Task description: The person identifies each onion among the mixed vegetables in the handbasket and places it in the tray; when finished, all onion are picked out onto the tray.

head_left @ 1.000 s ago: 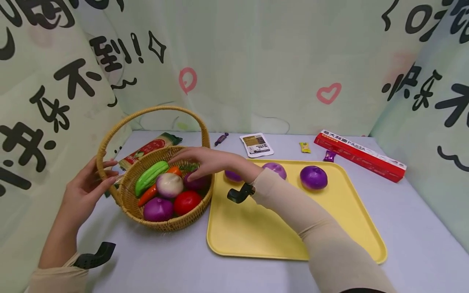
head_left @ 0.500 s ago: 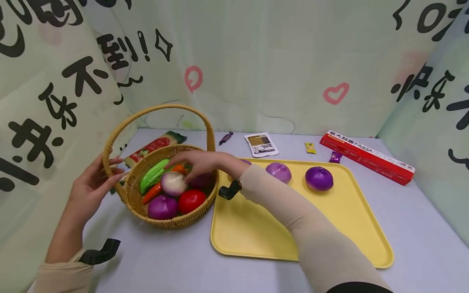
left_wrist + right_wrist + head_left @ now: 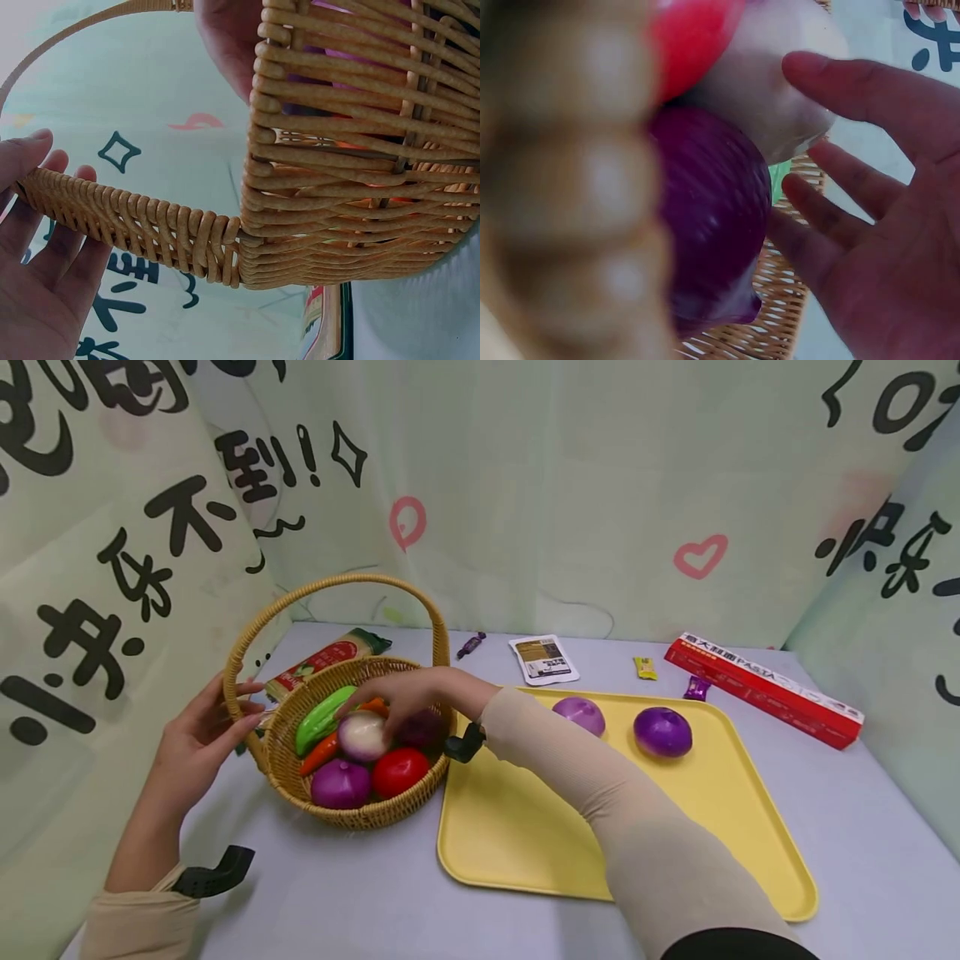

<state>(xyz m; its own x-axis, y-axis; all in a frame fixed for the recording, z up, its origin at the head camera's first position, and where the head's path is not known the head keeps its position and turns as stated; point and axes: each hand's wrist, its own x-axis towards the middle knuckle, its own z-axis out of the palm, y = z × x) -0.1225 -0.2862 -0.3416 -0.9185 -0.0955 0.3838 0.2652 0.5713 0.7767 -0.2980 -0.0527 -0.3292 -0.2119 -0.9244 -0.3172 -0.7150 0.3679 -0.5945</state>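
Note:
A wicker basket [image 3: 375, 817] stands at the left, its handle [image 3: 243, 639] held by my left hand [image 3: 187, 747] with the thumb in front and fingers behind. Inside lie a white-and-purple turnip [image 3: 362, 739], a purple onion [image 3: 341, 787], a red tomato [image 3: 401, 771], an orange carrot [image 3: 320, 753] and a ridged green vegetable [image 3: 322, 722]. My right hand [image 3: 411, 695] reaches into the basket over the turnip. In the right wrist view its thumb touches the turnip, with the other fingers spread along the far side. Another purple onion [image 3: 709, 217] lies beside it, partly under the hand.
Right of the basket, a yellow tray [image 3: 525, 835] bears a lighter purple onion [image 3: 581, 712] and a dark one [image 3: 663, 732], under and beyond my forearm. Behind lie a red pasta box [image 3: 765, 689], a white pouch [image 3: 544, 660], small candies [image 3: 645, 667] and a red packet [image 3: 326, 662].
My right hand has come down over the turnip, its fingers lower around it. My left hand stays on the handle. The whole view has shifted slightly.

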